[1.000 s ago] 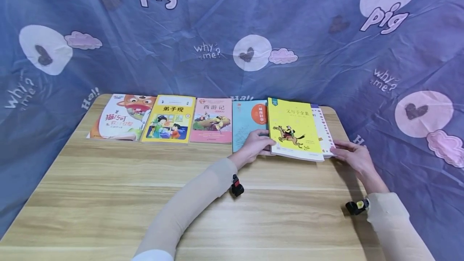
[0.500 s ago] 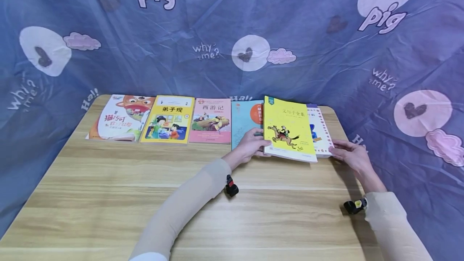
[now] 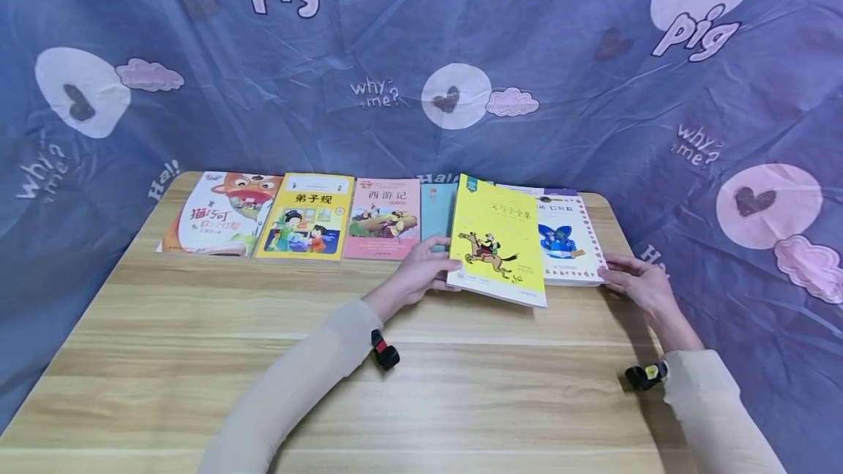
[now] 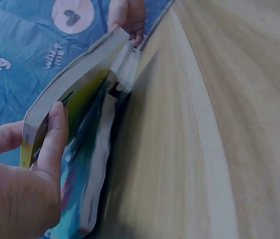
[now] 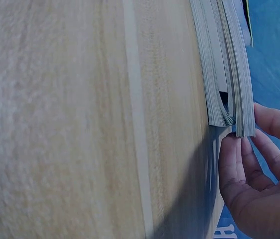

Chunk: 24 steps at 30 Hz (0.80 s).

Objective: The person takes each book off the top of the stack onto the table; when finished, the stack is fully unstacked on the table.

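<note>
My left hand [image 3: 416, 271] pinches the left edge of a yellow book [image 3: 500, 236] with a horse and riders on its cover. The left wrist view shows this book [image 4: 75, 79] tilted and raised off the books under it. Below it, a teal book [image 3: 436, 212] is partly covered. To its right lies a white book [image 3: 574, 229] with a dotted border and a blue picture, its left part hidden. My right hand [image 3: 642, 287] grips the white book's lower right corner; in the right wrist view its fingers [image 5: 251, 162] reach under the corner, above another thick book [image 5: 207, 64].
Left of the teal book lie a pink book [image 3: 383, 219], a yellow-and-white book [image 3: 306, 216] and a white book with an orange animal [image 3: 224, 214], in a row along the back of the wooden table [image 3: 461, 393]. A blue printed cloth [image 3: 395, 35] hangs behind.
My left hand has drawn the yellow book leftward and slightly toward me, baring more of the white book and covering more of the teal one. The right hand stays nearly in place.
</note>
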{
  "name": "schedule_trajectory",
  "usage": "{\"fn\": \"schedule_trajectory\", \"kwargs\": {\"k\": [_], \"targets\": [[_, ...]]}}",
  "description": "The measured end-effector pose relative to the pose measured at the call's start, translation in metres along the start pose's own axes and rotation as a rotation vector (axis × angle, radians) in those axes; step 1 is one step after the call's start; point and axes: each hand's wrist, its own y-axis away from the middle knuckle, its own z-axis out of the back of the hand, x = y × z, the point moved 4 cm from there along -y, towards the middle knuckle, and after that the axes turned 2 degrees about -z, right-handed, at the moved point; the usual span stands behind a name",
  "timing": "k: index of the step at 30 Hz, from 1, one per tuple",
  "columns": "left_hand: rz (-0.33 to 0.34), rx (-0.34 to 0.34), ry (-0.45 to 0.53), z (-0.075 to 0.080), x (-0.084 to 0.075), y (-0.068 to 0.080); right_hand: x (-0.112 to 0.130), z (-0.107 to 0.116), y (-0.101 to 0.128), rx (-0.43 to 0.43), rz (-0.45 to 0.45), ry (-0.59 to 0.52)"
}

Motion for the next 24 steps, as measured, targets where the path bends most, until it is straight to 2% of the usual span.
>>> {"fn": "schedule_trajectory", "kwargs": {"k": [14, 19, 24], "targets": [[-0.053, 0.040, -0.053, 0.053, -0.015, 0.059, 0.001, -0.001, 0.002, -0.003, -0.011, -0.003], [-0.091, 0.045, -0.054, 0.079, -0.021, 0.084, 0.000, -0.001, 0.002, -0.008, -0.017, -0.003], [-0.142, 0.085, -0.016, 0.113, -0.029, 0.111, 0.000, -0.002, 0.003, -0.012, -0.014, 0.008]]}}
